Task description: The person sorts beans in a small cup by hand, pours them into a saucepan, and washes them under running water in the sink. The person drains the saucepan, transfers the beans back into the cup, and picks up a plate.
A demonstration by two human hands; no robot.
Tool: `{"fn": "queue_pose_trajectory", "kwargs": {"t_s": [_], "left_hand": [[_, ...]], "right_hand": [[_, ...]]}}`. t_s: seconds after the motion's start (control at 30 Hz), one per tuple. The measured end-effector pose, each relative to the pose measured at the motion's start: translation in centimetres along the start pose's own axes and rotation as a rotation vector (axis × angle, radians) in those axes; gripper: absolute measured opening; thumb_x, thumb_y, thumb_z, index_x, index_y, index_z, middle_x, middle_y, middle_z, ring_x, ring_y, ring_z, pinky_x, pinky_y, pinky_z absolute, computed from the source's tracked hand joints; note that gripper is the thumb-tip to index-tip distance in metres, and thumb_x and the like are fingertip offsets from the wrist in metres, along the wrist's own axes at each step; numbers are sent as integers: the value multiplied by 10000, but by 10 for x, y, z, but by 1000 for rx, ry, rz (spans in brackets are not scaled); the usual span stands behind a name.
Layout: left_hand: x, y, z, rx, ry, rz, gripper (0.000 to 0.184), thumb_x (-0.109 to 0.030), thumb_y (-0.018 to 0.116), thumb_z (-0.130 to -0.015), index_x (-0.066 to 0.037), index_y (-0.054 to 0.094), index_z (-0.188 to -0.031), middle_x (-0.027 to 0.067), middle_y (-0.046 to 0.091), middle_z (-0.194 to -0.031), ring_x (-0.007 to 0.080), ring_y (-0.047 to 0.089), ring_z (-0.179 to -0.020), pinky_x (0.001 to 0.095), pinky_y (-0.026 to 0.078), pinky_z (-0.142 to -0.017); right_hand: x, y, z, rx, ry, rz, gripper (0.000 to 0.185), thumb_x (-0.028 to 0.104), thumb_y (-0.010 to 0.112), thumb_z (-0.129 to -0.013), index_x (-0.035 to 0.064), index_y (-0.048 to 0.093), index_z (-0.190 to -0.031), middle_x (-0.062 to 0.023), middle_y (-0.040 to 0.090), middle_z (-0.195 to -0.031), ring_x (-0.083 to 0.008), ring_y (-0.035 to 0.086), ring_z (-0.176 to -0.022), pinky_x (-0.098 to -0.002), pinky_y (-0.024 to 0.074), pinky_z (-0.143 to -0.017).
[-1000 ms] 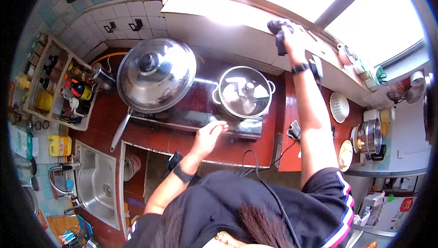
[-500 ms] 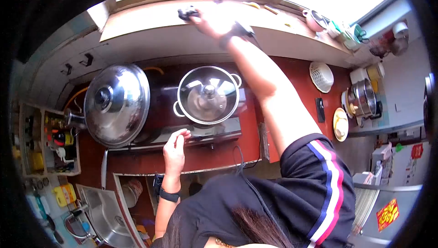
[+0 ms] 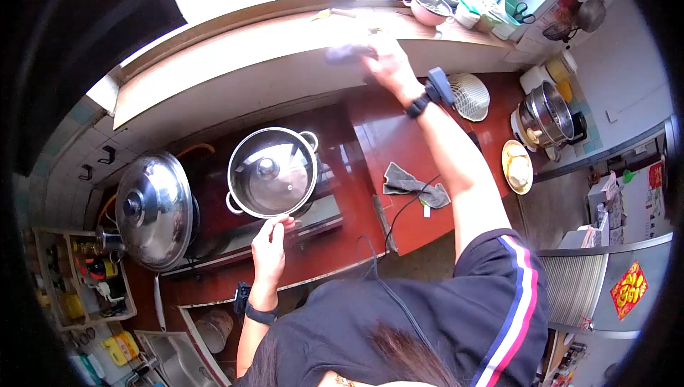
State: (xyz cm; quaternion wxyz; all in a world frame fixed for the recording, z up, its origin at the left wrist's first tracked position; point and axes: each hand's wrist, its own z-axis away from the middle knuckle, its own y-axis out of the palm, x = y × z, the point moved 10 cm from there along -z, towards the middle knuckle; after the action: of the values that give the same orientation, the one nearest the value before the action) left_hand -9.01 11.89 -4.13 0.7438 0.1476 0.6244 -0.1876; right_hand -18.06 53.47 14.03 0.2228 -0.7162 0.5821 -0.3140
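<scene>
My right hand [image 3: 387, 63] is raised in front of the window ledge, closed on a dark cloth [image 3: 349, 53] that is blurred by motion. Just below the near edge of a lidded glass-topped pot [image 3: 273, 173] is my left hand [image 3: 269, 244], its fingers pressed together; whether anything is between them is too small to tell. The pot stands on the stove [image 3: 313, 217]. To the left sits a large wok with a domed metal lid [image 3: 153, 209]. A grey cloth [image 3: 417, 186] lies on the red counter right of the stove.
A window ledge [image 3: 214, 66] runs along the back, with a pink pot [image 3: 429, 11] on it. A white basket [image 3: 470, 97], a plate of food [image 3: 516, 167] and a steel steamer [image 3: 547, 116] are at right. At lower left are a bottle rack [image 3: 85, 280] and a sink [image 3: 178, 362].
My right hand has come down off the ledge with the dark cloth, after sweeping left along it. The view has shifted right, and the grey cloth shows in full. My left hand is nearer the pot.
</scene>
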Motion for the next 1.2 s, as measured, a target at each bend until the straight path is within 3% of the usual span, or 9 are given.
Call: {"fn": "queue_pose_trajectory", "kwargs": {"t_s": [0.23,0.3,0.37,0.47,0.57,0.67,0.87,1.1,1.2], "left_hand": [[2,38,1,2,-43,-71,242,-84,494,-1042,33,673,-1154,92,737,-1033,157,693,-976,292,524,-919],[2,54,2,5,-58,-71,240,-81,493,-1041,34,672,-1154,94,736,-1031,158,695,-970,295,530,-913],[2,69,2,15,-56,-58,236,-74,490,-1041,30,672,-1149,98,732,-1029,167,699,-970,295,534,-907],[2,85,3,15,-57,-85,236,-70,488,-1043,35,670,-1148,98,731,-1033,168,699,-971,294,534,-904],[5,92,6,2,-74,-69,236,-71,488,-1045,36,668,-1152,100,731,-1037,169,700,-971,293,534,-904],[11,96,4,-15,-112,-45,229,-68,498,-1044,34,667,-1160,102,731,-1038,168,699,-973,288,530,-908],[3,118,2,-32,-99,-64,229,-61,500,-1040,36,668,-1162,99,730,-1044,165,697,-974,286,530,-901],[-45,164,-13,71,48,-199,218,-35,508,-1024,24,672,-1155,85,715,-1074,160,673,-980,284,514,-912],[-127,202,-23,55,541,-424,244,19,593,-933,1,685,-1158,166,701,-1106,287,669,-1084,362,508,-984]], "right_hand": [[-141,-115,56,-321,547,180,311,229,747,-841,37,700,-1082,-190,679,-1086,-381,612,-1061,-452,502,-944],[-164,-108,49,-352,432,183,335,224,744,-837,35,687,-1108,-202,666,-1123,-399,600,-1097,-468,487,-974],[-208,-55,48,-68,379,212,425,257,705,-843,96,634,-1230,-219,654,-1137,-399,594,-1129,-485,481,-993],[-210,-69,62,1,773,112,470,379,637,-859,207,610,-1296,-199,682,-1172,-411,613,-1160,-488,484,-1005],[-272,-90,64,17,1058,-7,566,564,545,-918,153,631,-1298,-231,629,-1311,-407,575,-1254,-491,434,-1063],[-321,-83,31,115,933,-84,729,649,380,-967,86,583,-1383,-248,564,-1395,-408,494,-1341,-470,368,-1120],[-383,-38,-5,130,899,93,572,463,492,-912,9,681,-1203,-263,626,-1288,-416,571,-1251,-473,434,-1073],[-267,-124,44,222,879,220,595,477,573,-816,30,694,-1187,-263,684,-1167,-415,641,-1142,-471,493,-987],[-172,-137,89,467,795,238,503,440,563,-837,53,706,-1125,-232,706,-1102,-414,658,-1075,-480,504,-954]]}}
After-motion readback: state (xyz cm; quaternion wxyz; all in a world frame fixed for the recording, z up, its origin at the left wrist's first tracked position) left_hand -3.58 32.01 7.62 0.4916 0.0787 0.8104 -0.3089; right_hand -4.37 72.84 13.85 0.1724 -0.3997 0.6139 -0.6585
